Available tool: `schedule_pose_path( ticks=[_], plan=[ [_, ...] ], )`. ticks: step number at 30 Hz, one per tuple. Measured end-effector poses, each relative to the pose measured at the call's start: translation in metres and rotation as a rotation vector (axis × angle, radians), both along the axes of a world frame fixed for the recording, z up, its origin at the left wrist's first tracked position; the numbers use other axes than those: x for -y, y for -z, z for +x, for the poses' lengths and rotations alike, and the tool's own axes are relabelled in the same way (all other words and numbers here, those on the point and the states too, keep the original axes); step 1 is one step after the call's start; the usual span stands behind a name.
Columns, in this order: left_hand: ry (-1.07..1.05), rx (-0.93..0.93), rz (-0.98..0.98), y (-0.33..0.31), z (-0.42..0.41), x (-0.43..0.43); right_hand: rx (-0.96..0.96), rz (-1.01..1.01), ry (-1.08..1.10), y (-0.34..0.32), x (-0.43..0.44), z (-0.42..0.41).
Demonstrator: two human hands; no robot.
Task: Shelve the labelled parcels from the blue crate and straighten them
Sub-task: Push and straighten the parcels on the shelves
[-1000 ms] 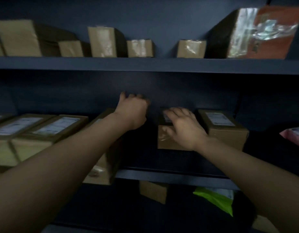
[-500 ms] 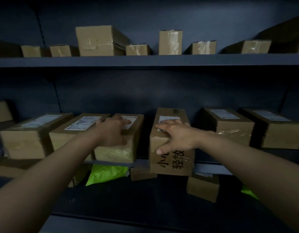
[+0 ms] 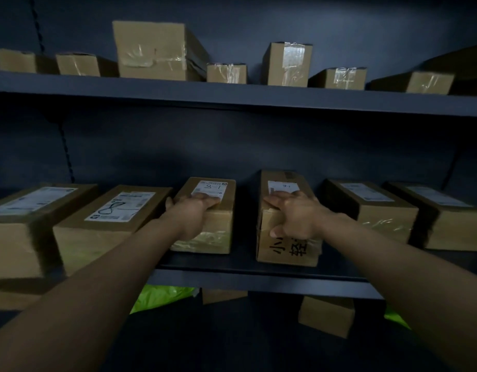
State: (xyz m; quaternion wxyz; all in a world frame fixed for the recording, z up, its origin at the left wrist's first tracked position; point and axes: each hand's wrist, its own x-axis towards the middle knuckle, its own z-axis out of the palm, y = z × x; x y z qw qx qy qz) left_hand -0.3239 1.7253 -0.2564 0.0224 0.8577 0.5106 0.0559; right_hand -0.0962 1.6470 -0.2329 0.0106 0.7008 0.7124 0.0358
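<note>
I'm laying my left hand (image 3: pixel 195 212) flat on a labelled parcel (image 3: pixel 221 232), my right hand (image 3: pixel 296 217) gripping the taller parcel (image 3: pixel 283 252) at its front edge, both sitting on the dim dark-blue middle shelf (image 3: pixel 259 281).

Seven taped boxes (image 3: pixel 151 49) are sitting on the top shelf (image 3: pixel 232 96). Six labelled boxes (image 3: pixel 111 232) are lining the middle shelf (image 3: pixel 259 277). The left hand (image 3: pixel 197 208) and the right hand (image 3: pixel 296 216), two in all, are resting on one box each. Two lower boxes (image 3: pixel 326 315) and two bags (image 3: pixel 162 296) are showing underneath.

Six labelled parcels (image 3: pixel 116 224) along dark shelf (image 3: pixel 245 268).
</note>
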Motion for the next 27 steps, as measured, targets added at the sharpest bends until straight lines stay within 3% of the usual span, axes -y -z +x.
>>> schedule_pose_path(
  ticks=[11, 20, 27],
  plan=[
    [-0.027, 0.012, 0.012, 0.002, 0.026, -0.038, -0.009, 0.046, -0.037, 0.007, -0.005, 0.006],
    [-0.032, 0.007, 0.13, 0.01, 0.034, -0.05, -0.014, 0.064, -0.033, 0.011, 0.005, 0.005],
    [0.007, 0.105, 0.302, -0.004, 0.014, -0.029, -0.081, 0.319, -0.146, 0.002, 0.007, -0.039]
  ],
)
